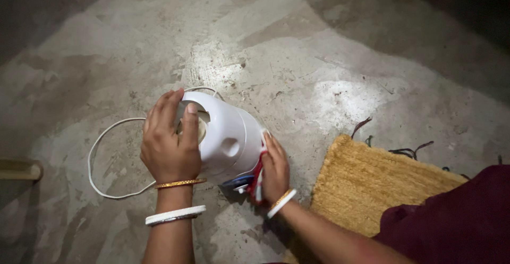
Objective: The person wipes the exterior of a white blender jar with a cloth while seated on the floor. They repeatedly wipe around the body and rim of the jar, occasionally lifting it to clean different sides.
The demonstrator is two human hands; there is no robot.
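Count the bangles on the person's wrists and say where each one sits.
3 show. On the left wrist, a thin gold bangle sits nearest the left hand, with a white bangle further up the forearm. A white and gold one sits behind the right hand. Others may be hidden.

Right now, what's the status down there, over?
Left hand gripping white plastic appliance base, tilted on concrete floor. Right hand at its underside. White cord looped alongside.

Bare forearms, gold bangle [180, 183] and white bangle [175, 215] on each wrist, maroon garment [457, 221]
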